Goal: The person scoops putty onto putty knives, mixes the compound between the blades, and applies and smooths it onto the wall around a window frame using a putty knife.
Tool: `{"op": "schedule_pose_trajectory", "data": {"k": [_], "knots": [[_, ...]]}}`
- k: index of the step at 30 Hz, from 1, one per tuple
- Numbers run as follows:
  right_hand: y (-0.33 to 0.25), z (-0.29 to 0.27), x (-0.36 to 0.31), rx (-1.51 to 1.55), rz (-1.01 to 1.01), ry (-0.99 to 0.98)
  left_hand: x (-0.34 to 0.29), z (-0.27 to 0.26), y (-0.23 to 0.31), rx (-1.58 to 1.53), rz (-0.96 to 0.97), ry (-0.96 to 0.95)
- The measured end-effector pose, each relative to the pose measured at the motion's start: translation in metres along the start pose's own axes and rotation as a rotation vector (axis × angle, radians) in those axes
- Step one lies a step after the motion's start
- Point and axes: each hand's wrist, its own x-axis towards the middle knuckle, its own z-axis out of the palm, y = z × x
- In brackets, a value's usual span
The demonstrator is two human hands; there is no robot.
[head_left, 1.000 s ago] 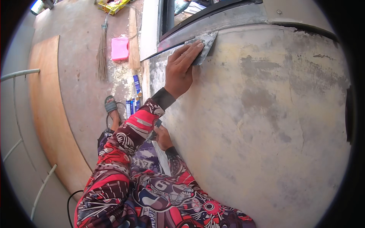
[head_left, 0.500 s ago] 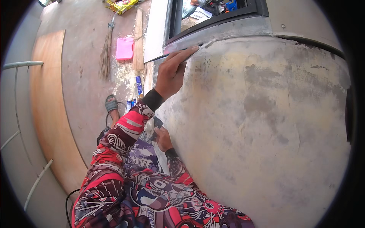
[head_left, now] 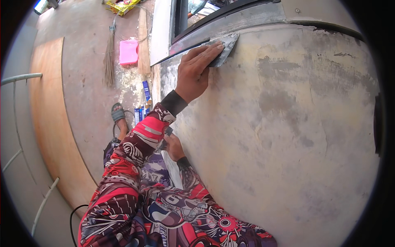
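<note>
My left hand [head_left: 192, 80] is closed on a wide, flat putty knife [head_left: 227, 50], its grey blade smeared with filler. The blade lies against the upper part of the patchy grey-and-cream wall [head_left: 263, 152], just under the window ledge [head_left: 247, 24]. Fingers press along the blade's back. Lower down, partly behind my left sleeve, my right hand [head_left: 175, 148] is closed on a small dark flat-bladed tool [head_left: 168, 131], mostly hidden. Beside that hand is a purple and white bag [head_left: 156, 166], partly covered by my sleeve.
A black window frame [head_left: 222, 19] borders the wall's top. On the floor at left lie a stick broom [head_left: 110, 57], a pink plastic item [head_left: 128, 52], a wooden strip [head_left: 144, 41], several blue tubes [head_left: 146, 90] and a plywood sheet [head_left: 53, 103]. A sandalled foot [head_left: 119, 115] stands near the tubes.
The putty knife has moved slightly right and turned from nearly edge-on to showing its blade face. My right hand stays low, with its tool now more hidden by my left sleeve.
</note>
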Motion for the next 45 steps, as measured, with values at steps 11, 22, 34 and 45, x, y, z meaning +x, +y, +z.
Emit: {"op": "schedule_pose_trajectory", "data": {"k": [11, 22, 34, 45], "knots": [[0.005, 0.013, -0.015, 0.011, 0.023, 0.028, -0.038, -0.041, -0.004, -0.07, -0.479, 0.031], [0.014, -0.014, -0.007, -0.042, -0.021, 0.004, -0.043, -0.003, -0.038, 0.072, -0.073, 0.042], [0.003, -0.016, 0.013, -0.046, 0.044, 0.026, -0.061, 0.036, -0.082, 0.124, -0.008, -0.014], [0.005, 0.031, -0.008, -0.023, 0.075, 0.026, -0.077, -0.028, -0.068, 0.09, -0.078, -0.217]]}}
